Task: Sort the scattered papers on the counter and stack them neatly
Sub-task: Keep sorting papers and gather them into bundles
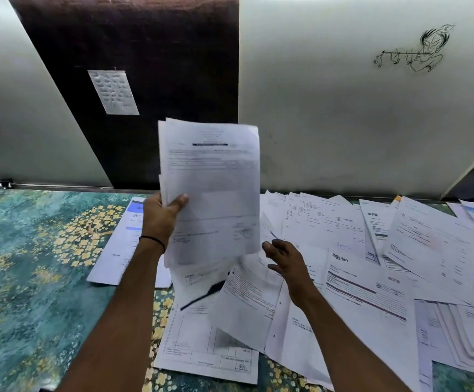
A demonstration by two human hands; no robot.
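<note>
The worktop (32,264) wears a teal covering with yellow blossoms, bare along its left part. Above it, a small handwritten note (113,92) is stuck on a dark panel (145,52). A blue-headed sheet (122,244) lies flat just left of centre, partly hidden by the left forearm. The left hand (159,216), with a thin black band (152,240) at the wrist, holds a sheaf of papers (210,179) upright and clear of the worktop. Its grip is clamped on the sheaf's lower left edge, thumb across the front page and fingers behind, and the page edges are uneven (a few stick out at the top and bottom). Below the sheaf a printed form (207,349) lies flat near the front edge. Just right of the sheaf's lower corner is the right hand (284,261) — its grip apart, fingers spread and holding nothing, palm down over the loose papers (329,222); whether it touches them I cannot tell. Those papers overlap at odd angles across the whole right side of the worktop, among them a sheet headed "Rakuten" (366,284). Behind them rises a pale wall (343,108) bearing a line drawing (411,49) — a figure playing a flute.
</note>
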